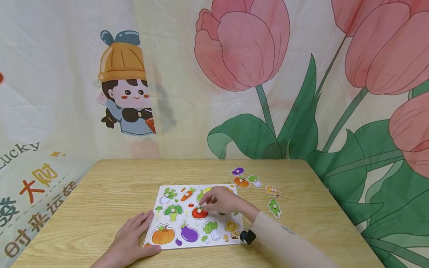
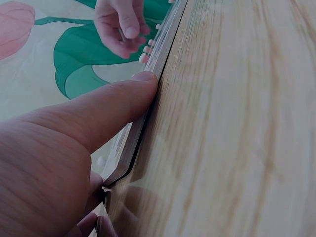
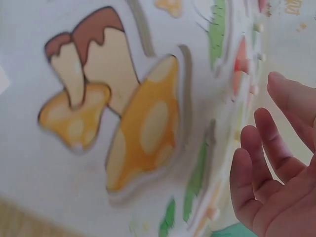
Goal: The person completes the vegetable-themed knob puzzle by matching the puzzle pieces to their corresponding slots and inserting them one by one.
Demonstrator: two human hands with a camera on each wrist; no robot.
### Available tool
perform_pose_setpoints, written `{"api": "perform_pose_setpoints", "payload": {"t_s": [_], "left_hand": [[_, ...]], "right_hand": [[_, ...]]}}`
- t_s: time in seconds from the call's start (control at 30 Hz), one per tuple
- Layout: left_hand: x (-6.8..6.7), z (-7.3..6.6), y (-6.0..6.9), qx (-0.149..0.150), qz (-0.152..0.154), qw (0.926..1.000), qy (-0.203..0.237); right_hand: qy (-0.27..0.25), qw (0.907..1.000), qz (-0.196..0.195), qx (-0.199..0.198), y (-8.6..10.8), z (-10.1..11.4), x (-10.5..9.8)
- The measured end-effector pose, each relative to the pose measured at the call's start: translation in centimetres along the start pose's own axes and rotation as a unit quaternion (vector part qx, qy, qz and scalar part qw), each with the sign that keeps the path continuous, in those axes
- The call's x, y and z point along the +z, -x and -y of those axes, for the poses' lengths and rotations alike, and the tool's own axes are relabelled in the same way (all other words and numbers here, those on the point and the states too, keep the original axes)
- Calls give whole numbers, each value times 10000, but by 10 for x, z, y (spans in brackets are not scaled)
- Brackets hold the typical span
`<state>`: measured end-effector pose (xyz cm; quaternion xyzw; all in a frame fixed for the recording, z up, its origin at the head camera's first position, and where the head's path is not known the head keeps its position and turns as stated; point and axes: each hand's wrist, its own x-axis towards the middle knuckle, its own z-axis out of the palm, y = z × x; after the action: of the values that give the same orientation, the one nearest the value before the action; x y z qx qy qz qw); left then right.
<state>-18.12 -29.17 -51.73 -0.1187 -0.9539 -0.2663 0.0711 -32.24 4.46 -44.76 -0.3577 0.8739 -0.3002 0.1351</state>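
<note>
Tomato piece sits in its slot on the vegetable puzzle board, knob up, just off board centre. Clock from the tomato, 12 = far side: broccoli piece at 9, bok choy piece at 10, carrot piece at 11, all knobbed. Pumpkin picture at 8, eggplant picture at 7, mushroom picture at 4. Off-board: loose eggplant, loose pumpkin and loose mushroom between 1 and 3. Right hand blocks the board's 1–2 o'clock area from the head view.

Right arm enters from 4; hand is over the board, fingertips near the tomato knob. Fingers bent, parted; right wrist view agrees. Contact with knob: can't tell. Left hand spans the board's 8 o'clock corner: fingers extended along the left edge, thumb apart on the near edge.

Surface: wood-grain table. Behind at 12: printed curtain, pink tulips plus cartoon figure.
</note>
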Motion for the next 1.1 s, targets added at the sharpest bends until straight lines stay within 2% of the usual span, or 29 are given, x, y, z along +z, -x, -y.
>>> {"api": "perform_pose_setpoints", "payload": {"t_s": [0.27,0.5,0.7,0.9,1.1], "left_hand": [[-1,-1,0,-23,75,10000,-11],[-2,-3,0,46,24,10000,-51],[-4,-5,1,-13,38,10000,3],[-4,-4,0,-58,80,10000,-8],[-4,-5,0,-35,135,9999,-102]], "right_hand": [[42,9994,-322,-131,32,-8,-29],[204,9970,-747,85,71,-36,-61],[326,9945,-973,185,104,-67,-89],[442,9933,-991,405,129,-101,-105],[551,9949,-819,198,148,-129,-109]]}}
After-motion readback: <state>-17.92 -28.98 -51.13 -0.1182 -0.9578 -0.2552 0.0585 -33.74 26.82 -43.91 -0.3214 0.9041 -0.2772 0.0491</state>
